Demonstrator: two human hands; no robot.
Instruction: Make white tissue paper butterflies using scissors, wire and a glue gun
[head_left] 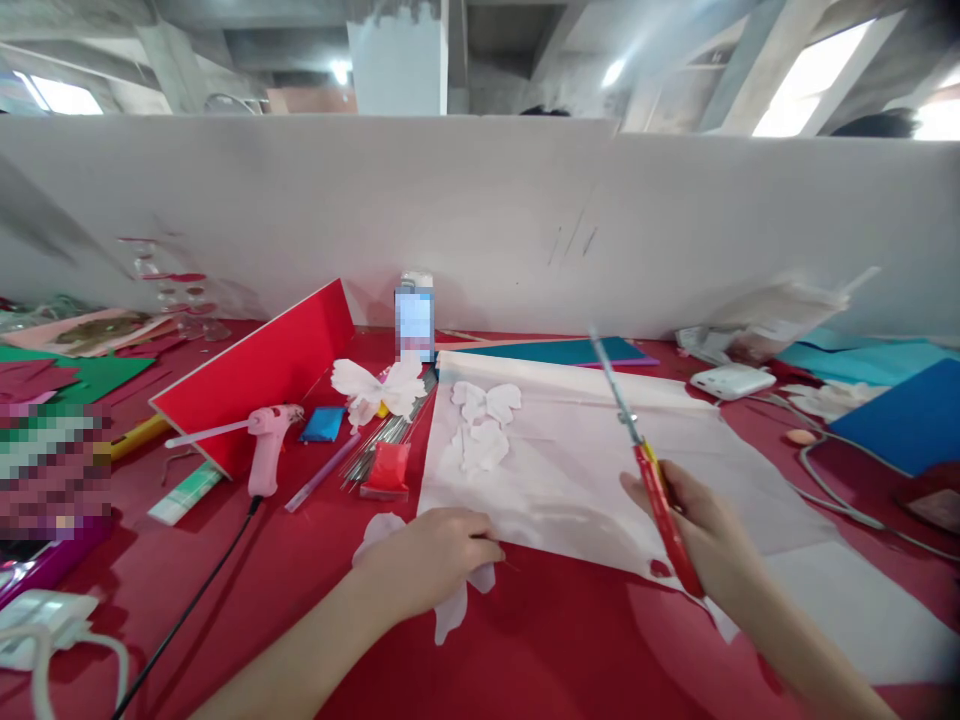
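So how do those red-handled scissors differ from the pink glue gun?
The red-handled scissors are held up in the right hand, while the pink glue gun is unheld. The scissors show a metal blade; the glue gun trails a black cord. Both have a coloured handle.

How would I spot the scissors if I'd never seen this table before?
On the red table, find the big white sheet. Over its right part is the right hand, holding the scissors. Unlike the pale cutouts lying on the sheet, they have a red and yellow handle and a long metal blade.
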